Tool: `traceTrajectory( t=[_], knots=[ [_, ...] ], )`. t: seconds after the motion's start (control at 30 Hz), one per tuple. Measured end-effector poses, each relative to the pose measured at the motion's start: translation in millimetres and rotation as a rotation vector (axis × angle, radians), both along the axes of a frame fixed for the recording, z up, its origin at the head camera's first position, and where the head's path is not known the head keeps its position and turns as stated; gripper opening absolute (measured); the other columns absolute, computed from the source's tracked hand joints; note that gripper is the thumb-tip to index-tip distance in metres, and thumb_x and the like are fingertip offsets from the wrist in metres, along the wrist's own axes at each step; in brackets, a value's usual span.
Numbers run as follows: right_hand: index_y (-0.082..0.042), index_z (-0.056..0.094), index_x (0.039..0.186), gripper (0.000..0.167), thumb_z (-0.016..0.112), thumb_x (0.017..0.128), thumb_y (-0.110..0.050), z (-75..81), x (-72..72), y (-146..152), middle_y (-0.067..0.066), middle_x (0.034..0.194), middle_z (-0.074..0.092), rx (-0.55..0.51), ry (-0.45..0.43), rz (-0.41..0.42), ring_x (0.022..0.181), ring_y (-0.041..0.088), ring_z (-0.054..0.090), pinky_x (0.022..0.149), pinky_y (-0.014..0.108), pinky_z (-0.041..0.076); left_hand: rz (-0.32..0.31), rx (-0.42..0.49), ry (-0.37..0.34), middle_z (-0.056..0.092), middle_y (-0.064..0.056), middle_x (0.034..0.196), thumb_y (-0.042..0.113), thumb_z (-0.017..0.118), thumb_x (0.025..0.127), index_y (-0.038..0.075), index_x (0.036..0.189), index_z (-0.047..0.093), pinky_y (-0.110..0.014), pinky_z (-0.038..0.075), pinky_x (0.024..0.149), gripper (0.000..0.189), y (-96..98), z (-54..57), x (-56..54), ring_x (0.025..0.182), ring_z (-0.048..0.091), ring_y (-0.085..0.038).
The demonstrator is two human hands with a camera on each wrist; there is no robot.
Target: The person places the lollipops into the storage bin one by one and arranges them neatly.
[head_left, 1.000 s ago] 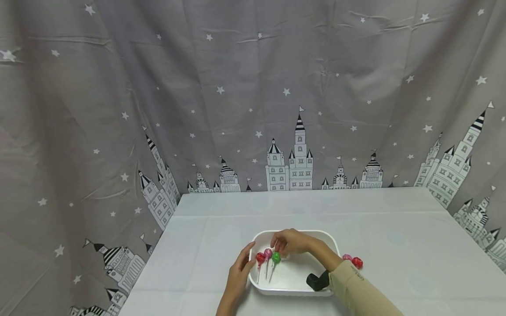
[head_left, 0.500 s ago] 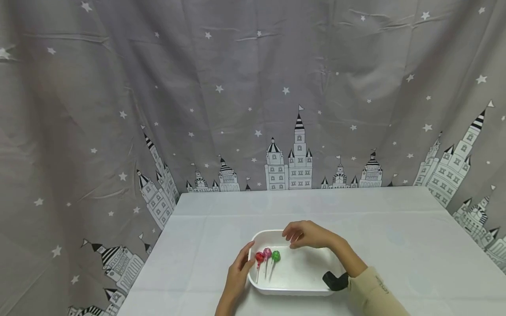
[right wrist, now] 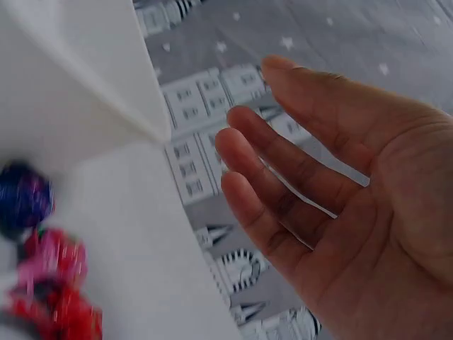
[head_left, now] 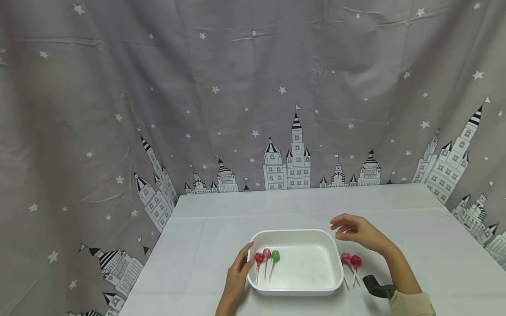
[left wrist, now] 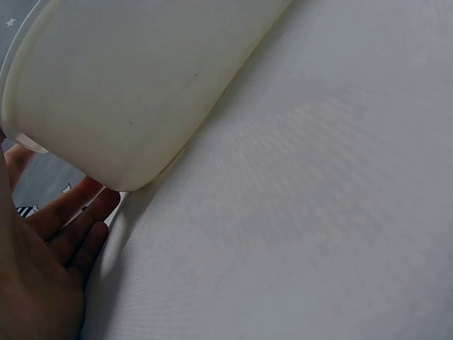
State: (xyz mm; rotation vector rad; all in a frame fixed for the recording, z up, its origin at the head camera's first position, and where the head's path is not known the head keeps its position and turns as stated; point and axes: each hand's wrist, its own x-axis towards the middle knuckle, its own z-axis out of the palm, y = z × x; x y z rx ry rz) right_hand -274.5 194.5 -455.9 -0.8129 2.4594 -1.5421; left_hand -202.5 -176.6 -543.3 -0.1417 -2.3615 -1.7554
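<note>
A white plastic tray [head_left: 298,292] stands on the table. Inside its left end lie a red lollipop [head_left: 258,258], a pink lollipop [head_left: 266,253] and a green lollipop [head_left: 275,256], sticks toward the near side. My left hand [head_left: 237,274] rests against the tray's left end, fingers relaxed along the outer wall and thumb at the rim. To the tray's right, my empty right hand [head_left: 359,231] hovers with fingers loosely bent. Nearer than it lie another pink lollipop [head_left: 346,258] and red lollipop [head_left: 356,262]; the right wrist view also shows a dark blue lollipop [right wrist: 25,198], blurred.
White cloth covers the table [head_left: 221,228]. A grey curtain [head_left: 221,114] printed with stars and castles hangs behind it. A black device [head_left: 377,287] is strapped at my right wrist, just right of the lollipop sticks.
My right hand has lifted from beside the green lollipop and moved right, out past the tray's right end. The lollipops outside now show more fully. My left hand has stayed at the tray.
</note>
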Motion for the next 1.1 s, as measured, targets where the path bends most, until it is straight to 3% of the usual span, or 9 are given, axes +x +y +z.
traceTrajectory(
  t=[0.2,0.27,0.57,0.73,0.93,1.1],
  knots=[
    [0.003,0.053,0.119,0.041,0.068,0.083,-0.013,-19.9,8.7,30.1,0.021,0.109,0.060,-0.018,-0.028,-0.081,0.092,0.026,0.062,0.074,0.026,0.054,-0.004,0.010,-0.009,0.050,-0.010,0.133,0.018,0.055,0.093,0.019,0.136,0.046,-0.036,0.040,0.098,0.044,0.3,2.6,1.6,0.116,0.052,-0.026],
    [0.005,0.052,0.120,0.044,0.068,0.083,-0.011,-25.4,11.6,37.4,0.023,0.110,0.059,-0.021,-0.049,-0.084,0.091,0.026,0.062,0.074,0.026,0.054,0.004,0.013,-0.002,0.051,-0.008,0.132,0.020,0.055,0.092,0.023,0.135,0.047,-0.036,0.041,0.098,0.044,-1.7,-7.2,-2.0,0.115,0.053,-0.025],
    [0.008,0.050,0.122,0.047,0.067,0.083,-0.011,-49.8,17.6,61.7,0.025,0.116,0.056,-0.001,-0.190,-0.049,0.093,0.022,0.061,0.074,0.026,0.052,0.032,-0.008,0.004,0.050,-0.008,0.134,0.018,0.055,0.092,0.025,0.133,0.049,-0.043,0.040,0.099,0.042,0.1,-7.5,-2.9,0.116,0.052,-0.026],
    [0.012,0.049,0.122,0.048,0.067,0.083,-0.011,-64.2,19.5,66.8,0.028,0.115,0.056,-0.032,-0.262,0.024,0.094,0.016,0.063,0.077,0.025,0.053,0.021,-0.023,0.002,0.049,-0.012,0.134,0.015,0.054,0.093,0.019,0.135,0.048,-0.044,0.041,0.098,0.042,-0.1,-8.3,-3.4,0.116,0.052,-0.028],
    [0.011,0.051,0.120,0.048,0.068,0.082,-0.012,-72.3,19.2,67.8,0.020,0.106,0.062,-0.014,-0.266,0.011,0.089,0.014,0.062,0.075,0.024,0.053,0.014,-0.027,0.006,0.049,-0.017,0.132,0.011,0.053,0.093,0.012,0.134,0.048,-0.048,0.041,0.096,0.042,0.1,-7.1,-3.9,0.114,0.053,-0.032],
    [0.007,0.056,0.117,0.048,0.072,0.078,-0.016,-73.7,18.1,63.2,0.013,0.102,0.064,0.034,-0.244,-0.018,0.084,0.013,0.060,0.070,0.023,0.051,0.020,-0.017,0.003,0.049,-0.011,0.135,0.018,0.054,0.093,0.021,0.134,0.048,-0.043,0.039,0.100,0.042,-0.5,-6.8,-3.6,0.118,0.051,-0.028]
  ],
)
